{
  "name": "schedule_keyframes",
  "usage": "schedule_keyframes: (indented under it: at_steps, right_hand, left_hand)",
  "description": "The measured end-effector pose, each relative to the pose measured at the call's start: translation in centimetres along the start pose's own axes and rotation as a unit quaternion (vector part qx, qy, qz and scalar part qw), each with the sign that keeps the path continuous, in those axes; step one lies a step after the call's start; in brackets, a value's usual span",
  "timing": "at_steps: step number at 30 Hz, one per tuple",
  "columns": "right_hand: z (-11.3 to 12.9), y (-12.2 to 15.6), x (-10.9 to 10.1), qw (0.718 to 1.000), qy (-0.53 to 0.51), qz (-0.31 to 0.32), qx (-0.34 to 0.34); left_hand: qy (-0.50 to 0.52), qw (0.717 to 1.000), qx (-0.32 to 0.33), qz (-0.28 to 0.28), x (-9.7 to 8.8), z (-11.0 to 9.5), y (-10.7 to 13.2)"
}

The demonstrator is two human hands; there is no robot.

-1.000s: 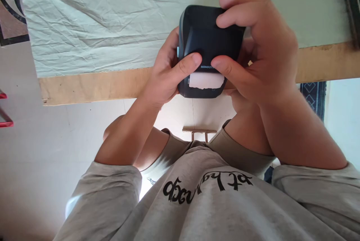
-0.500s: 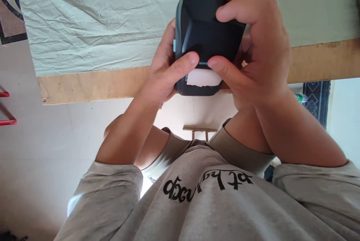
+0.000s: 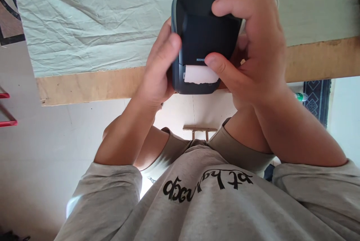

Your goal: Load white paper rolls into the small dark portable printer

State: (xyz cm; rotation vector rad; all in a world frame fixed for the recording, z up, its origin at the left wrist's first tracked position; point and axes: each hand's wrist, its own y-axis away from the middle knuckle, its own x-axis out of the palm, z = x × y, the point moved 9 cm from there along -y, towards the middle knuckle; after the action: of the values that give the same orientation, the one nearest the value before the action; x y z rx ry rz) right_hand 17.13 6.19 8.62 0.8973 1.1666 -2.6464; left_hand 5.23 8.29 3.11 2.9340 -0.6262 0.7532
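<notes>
I hold a small dark label printer (image 3: 204, 34) in both hands, lifted above the table's near edge. A strip of white paper (image 3: 200, 74) sticks out of its front slot. My left hand (image 3: 159, 72) grips the printer's left side, thumb lying along its edge. My right hand (image 3: 253, 45) wraps the right side, fingers curled over the top and the thumb pressed on the front just above the paper.
A wooden table edge (image 3: 92, 85) runs across the view, covered further back by a wrinkled pale green cloth (image 3: 92, 19). Below is light floor (image 3: 42, 151) and my grey printed shirt (image 3: 208, 196). Red bars (image 3: 7, 121) show at the left; a patterned rug (image 3: 316, 94) lies at the right.
The printer has risen a little and tilted more upright. My left thumb has slid off the front face to the left edge. My right thumb stays on the front.
</notes>
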Motion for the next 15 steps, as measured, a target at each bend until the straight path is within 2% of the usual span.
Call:
schedule_keyframes:
  at_steps: [4,7,9,13,15]
  right_hand:
    - [0.5,-0.1,-0.2,1.000,0.001,0.010,-0.006]
    - [0.5,-0.2,-0.2,1.000,0.004,0.019,-0.004]
    - [0.6,-0.2,-0.1,1.000,0.012,0.025,-0.005]
    - [0.6,-0.1,0.0,0.999,0.021,0.034,-0.001]
    - [0.6,-0.1,0.0,0.999,0.025,0.033,-0.006]
  left_hand:
    - [0.045,0.998,-0.033,-0.025,-0.5,1.1,-0.4]
    - [0.012,1.000,-0.013,-0.023,-1.4,1.4,-0.7]
    - [0.001,1.000,0.000,-0.005,-1.3,1.4,-0.8]
    - [-0.003,0.998,0.007,-0.056,-1.6,1.2,-0.4]
    - [-0.001,0.998,0.021,-0.061,-1.6,1.0,-0.3]
